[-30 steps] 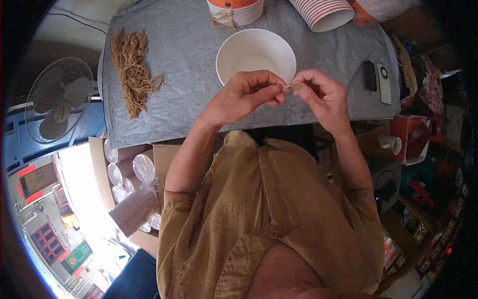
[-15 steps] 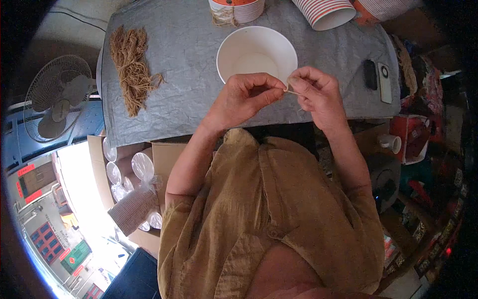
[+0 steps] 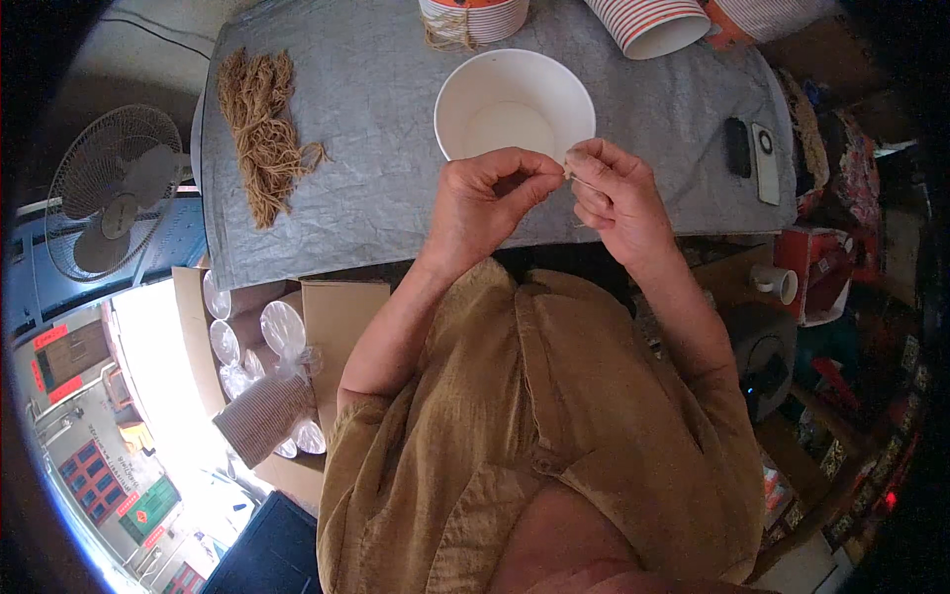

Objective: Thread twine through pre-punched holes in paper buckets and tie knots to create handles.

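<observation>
My left hand and my right hand meet in front of a white paper bucket, over the table's near edge. Between their fingertips runs a short piece of twine, pinched by thumb and forefinger on both sides. The other fingers of my right hand are curled in. The bucket stands open side up just beyond my hands, its inside white. At the left of the table lies a bundle of tan twine, loosely knotted, with loose ends toward the right.
On the grey-covered table, a stack of paper buckets with twine on it stands at the back. Striped nested buckets lie at the back right. A phone and a black object lie at the right. Bagged cup stacks fill a carton at lower left.
My hands have drawn closer together, the fingertips almost touching, and less twine shows between them. The bucket and bundle remain in place on the table.
</observation>
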Demonstrator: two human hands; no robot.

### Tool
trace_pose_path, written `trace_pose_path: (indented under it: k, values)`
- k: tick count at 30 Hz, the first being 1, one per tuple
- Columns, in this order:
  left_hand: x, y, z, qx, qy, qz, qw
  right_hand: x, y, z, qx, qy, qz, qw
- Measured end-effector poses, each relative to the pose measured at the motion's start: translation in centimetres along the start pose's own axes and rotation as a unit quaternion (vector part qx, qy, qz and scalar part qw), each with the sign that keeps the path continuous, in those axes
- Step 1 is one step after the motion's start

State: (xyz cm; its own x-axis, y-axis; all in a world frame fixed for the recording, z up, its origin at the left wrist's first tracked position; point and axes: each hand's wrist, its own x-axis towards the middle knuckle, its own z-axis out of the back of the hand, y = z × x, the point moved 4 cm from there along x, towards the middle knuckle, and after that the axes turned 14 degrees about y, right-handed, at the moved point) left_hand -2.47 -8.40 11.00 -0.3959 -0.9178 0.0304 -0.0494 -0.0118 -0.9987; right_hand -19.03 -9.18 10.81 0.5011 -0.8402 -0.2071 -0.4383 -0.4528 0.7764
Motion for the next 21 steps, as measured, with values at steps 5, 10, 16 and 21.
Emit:
trace_pose_path:
  k: [5, 10, 16, 21]
  values:
    - [-0.07, -0.11, -0.12, 0.029, -0.001, -0.035, 0.999, 0.10, -0.44, -0.18, 0.023, -0.011, 0.003, 1.000]
    - [-0.19, -0.54, -0.45, 0.023, -0.016, -0.055, 0.998, 0.01, -0.74, -0.37, 0.018, -0.006, 0.006, 1.000]
    - [-0.38, -0.59, -0.39, 0.096, -0.048, -0.097, 0.989, 0.11, -0.71, -0.50, -0.027, -0.014, 0.006, 1.000]
    - [-0.68, -0.75, -0.18, 0.129, -0.054, -0.083, 0.987, 0.21, -0.62, -0.34, -0.048, -0.012, 0.001, 0.999]
